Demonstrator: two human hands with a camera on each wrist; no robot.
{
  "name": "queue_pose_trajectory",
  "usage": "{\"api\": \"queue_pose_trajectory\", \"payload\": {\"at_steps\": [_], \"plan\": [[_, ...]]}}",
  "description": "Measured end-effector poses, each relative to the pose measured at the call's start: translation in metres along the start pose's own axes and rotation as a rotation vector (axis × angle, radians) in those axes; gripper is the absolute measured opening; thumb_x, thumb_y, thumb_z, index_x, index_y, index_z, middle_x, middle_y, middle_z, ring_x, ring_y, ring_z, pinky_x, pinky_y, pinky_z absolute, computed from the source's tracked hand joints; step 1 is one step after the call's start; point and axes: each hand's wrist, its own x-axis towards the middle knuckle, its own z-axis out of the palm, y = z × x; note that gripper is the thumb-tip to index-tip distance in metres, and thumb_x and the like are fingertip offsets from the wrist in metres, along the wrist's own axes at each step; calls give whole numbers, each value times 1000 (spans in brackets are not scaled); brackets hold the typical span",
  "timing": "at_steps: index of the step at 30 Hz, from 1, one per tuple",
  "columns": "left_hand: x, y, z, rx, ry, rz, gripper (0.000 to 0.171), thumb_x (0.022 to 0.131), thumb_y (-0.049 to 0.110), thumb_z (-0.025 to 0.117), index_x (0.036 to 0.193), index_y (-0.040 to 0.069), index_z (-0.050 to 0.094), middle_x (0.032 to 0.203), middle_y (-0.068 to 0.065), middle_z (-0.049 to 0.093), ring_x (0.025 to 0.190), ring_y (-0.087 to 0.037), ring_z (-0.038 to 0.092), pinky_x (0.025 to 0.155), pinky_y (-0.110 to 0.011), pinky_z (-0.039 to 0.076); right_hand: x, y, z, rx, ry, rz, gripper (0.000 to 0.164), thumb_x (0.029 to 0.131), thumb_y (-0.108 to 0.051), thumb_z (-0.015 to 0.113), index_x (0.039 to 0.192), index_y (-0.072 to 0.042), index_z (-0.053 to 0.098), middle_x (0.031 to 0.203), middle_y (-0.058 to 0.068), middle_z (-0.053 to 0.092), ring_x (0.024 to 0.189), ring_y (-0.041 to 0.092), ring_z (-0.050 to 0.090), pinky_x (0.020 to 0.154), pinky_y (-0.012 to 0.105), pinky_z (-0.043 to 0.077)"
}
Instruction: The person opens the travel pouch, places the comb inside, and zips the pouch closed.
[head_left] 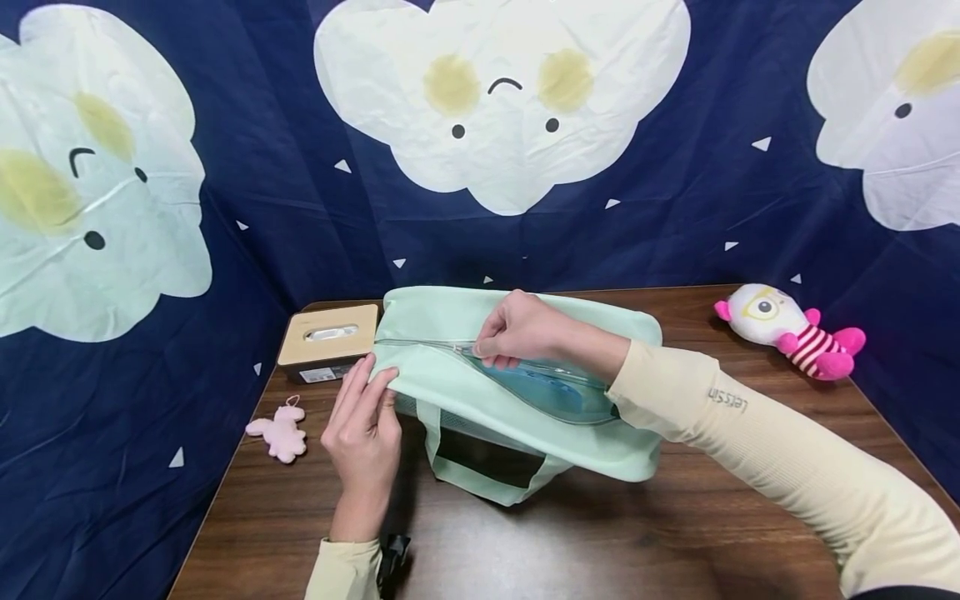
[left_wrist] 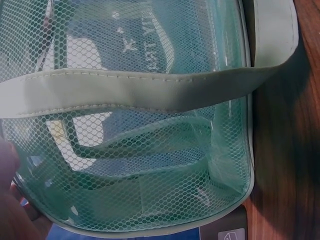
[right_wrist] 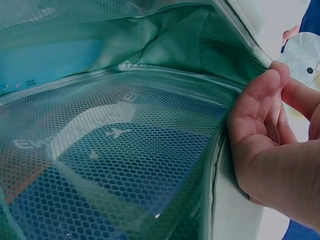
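A mint-green bag [head_left: 525,433] with mesh, see-through sides and a strap handle [head_left: 480,483] sits on the table. Its top zipper gapes from the middle to the right end, and a light-blue item [right_wrist: 50,60] shows inside. My right hand [head_left: 517,329] is over the top of the bag, thumb and fingertips pinching the zipper pull at the end of the gap; the pull itself is mostly hidden by the fingers. At the bag's left end, my left hand [head_left: 367,425] grips the corner, its fingertips over the edge.
Beside the bag's left end stands a tissue box [head_left: 333,329] with a wood-coloured lid. A pink plush charm [head_left: 281,433] lies left of my left hand. A plush toy [head_left: 795,329] in a striped top lies at the right back. A blue cloud-print curtain [head_left: 495,242] hangs behind the table.
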Motion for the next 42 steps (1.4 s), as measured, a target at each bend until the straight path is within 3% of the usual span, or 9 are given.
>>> {"api": "queue_pose_trajectory", "payload": {"at_steps": [9, 18, 34, 42], "plan": [[0, -2, 0, 15, 13, 0, 22, 77, -8, 82, 96, 2, 82, 117, -19, 75, 113, -37, 71, 111, -34, 49, -4, 3, -3, 10, 3, 14, 15, 96, -10, 71, 93, 3, 79, 74, 5, 74, 73, 26, 73, 67, 26, 61], [0, 0, 2, 10, 12, -8, 19, 80, -9, 81, 96, 2, 81, 117, -19, 75, 111, -40, 71, 112, -35, 49, -10, 9, -6, 2, 16, 11, 14, 95, -9, 72, 89, 0, 80, 70, 2, 72, 61, 12, 67, 67, 30, 62], [1, 2, 4, 10, 6, -10, 21, 78, -8, 82, 96, 1, 81, 117, -19, 75, 108, -45, 71, 112, -32, 48, -24, 19, -13, -21, 19, -9, 14, 95, -9, 71, 89, 1, 80, 75, 10, 74, 62, 16, 67, 67, 31, 62], [2, 2, 3, 13, 9, -17, 21, 77, -7, 83, 95, 2, 82, 116, -19, 75, 108, -44, 71, 112, -33, 49, -27, 25, -15, -4, 14, -23, 14, 96, -7, 71, 90, 2, 79, 71, 4, 72, 61, 15, 66, 65, 30, 61]]}}
